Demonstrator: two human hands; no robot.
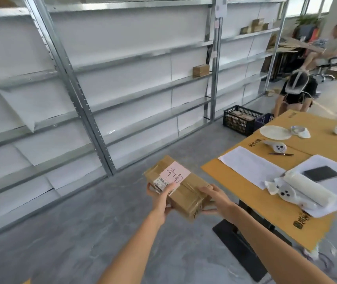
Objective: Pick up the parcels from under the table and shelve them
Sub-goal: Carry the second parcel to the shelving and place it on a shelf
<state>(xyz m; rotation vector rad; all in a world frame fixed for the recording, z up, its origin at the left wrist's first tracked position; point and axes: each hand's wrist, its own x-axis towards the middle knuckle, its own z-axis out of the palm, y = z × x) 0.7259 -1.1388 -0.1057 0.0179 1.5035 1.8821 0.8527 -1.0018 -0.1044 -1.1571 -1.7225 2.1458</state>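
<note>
A brown taped cardboard parcel [186, 193] with a pink handwritten label and a barcode sticker is held in front of me above the grey floor. My left hand [160, 198] grips its near left side, thumb on the barcode sticker. My right hand [214, 198] holds its right end, fingers underneath. The metal shelving [143, 56] with white backing stands ahead and to the left, mostly bare; one small brown box [200, 70] sits on a middle shelf, and several more boxes [254, 27] on a shelf further right.
The cardboard-covered table [245, 181] at right carries papers, a white roll, a dark pad, a pen and white controllers. A black crate [239, 119] stands on the floor by the shelving. One person crouches beyond the table; another sits on a chair.
</note>
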